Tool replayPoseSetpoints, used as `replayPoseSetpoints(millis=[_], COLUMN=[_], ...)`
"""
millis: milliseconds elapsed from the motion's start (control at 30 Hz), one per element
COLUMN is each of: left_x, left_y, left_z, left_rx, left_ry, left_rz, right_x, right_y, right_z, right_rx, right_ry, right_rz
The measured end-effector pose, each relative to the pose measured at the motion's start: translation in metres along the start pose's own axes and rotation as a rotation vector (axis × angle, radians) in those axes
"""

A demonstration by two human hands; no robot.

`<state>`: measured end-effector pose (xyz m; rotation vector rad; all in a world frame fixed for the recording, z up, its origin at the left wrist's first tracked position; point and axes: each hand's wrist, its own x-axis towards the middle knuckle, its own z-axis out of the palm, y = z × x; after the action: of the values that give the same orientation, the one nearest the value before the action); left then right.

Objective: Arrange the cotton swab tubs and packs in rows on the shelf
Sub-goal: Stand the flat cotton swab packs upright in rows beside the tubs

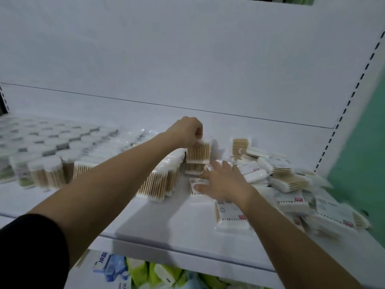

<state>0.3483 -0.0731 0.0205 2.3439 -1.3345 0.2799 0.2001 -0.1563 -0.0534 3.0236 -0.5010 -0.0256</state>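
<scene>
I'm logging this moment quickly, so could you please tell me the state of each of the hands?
Left hand: closed, pinching the top of an upright cotton swab pack.
Right hand: open, fingers spread over the flat packs, holding nothing.

The left arm has a black sleeve point(31, 247) near the top. Both forearms and hands are bare.

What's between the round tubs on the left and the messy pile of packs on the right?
In the head view, neat upright rows of clear cotton swab packs, both hands, and a bare strip of white shelf lie between the round tubs and the jumbled pile.
</scene>
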Motion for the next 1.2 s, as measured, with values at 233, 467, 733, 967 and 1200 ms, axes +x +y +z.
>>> replayPoseSetpoints(millis=[233,467,733,967,1200], left_x=[0.011,0.007,0.0,-0.033,-0.125], left_y=[-0.003,0.002,-0.001,0.017,0.067], left_z=[0.004,0.016,0.044,0.026,0.032], left_rx=[0.031,0.098,0.182,-0.032,-0.353], left_ry=[-0.061,-0.135,-0.192,0.107,0.163], left_rz=[0.035,0.05,0.07,0.091,0.147], right_x=[-0.014,-0.028,-0.034,-0.056,-0.114], right_y=[0.003,0.002,0.005,0.013,0.032], right_z=[0.001,-0.004,-0.005,-0.019,-0.01], right_rx=[0.0,0.016,0.008,0.333,0.608], right_ry=[-0.053,-0.095,-0.095,0.247,0.446], right_rz=[-0.008,-0.002,-0.016,-0.063,0.013])
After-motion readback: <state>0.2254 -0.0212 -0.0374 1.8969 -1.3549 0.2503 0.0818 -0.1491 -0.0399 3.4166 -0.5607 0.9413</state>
